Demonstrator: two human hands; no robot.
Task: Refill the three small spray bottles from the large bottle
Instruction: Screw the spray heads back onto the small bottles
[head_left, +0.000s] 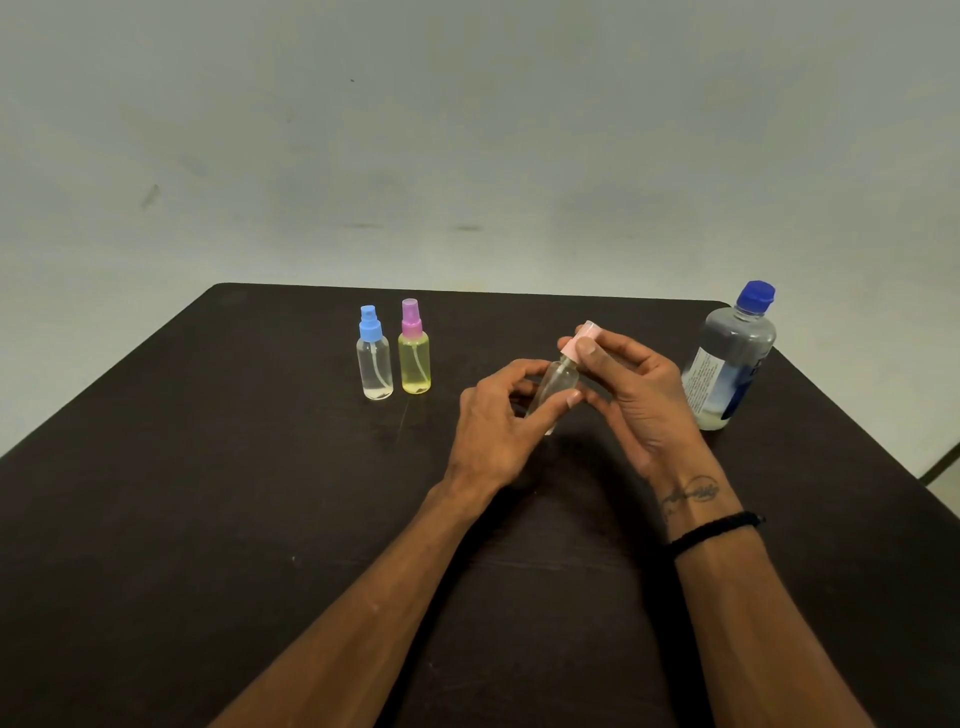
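l hand (498, 415): you grip clear spray bottle (558, 382) body; light, slick plastic.
r hand (631, 384): you pinch pink cap (584, 340); twist there.

far left: two small spray bottles (393, 353) side by side on the table (156, 519)
middle: third small bottle (558, 382) in my hands
far right: large bottle (730, 364), standing

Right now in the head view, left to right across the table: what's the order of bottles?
Clear spray bottle with blue cap → yellow spray bottle with purple cap → clear spray bottle with pale pink cap, held in both hands → large clear water bottle with dark blue cap.
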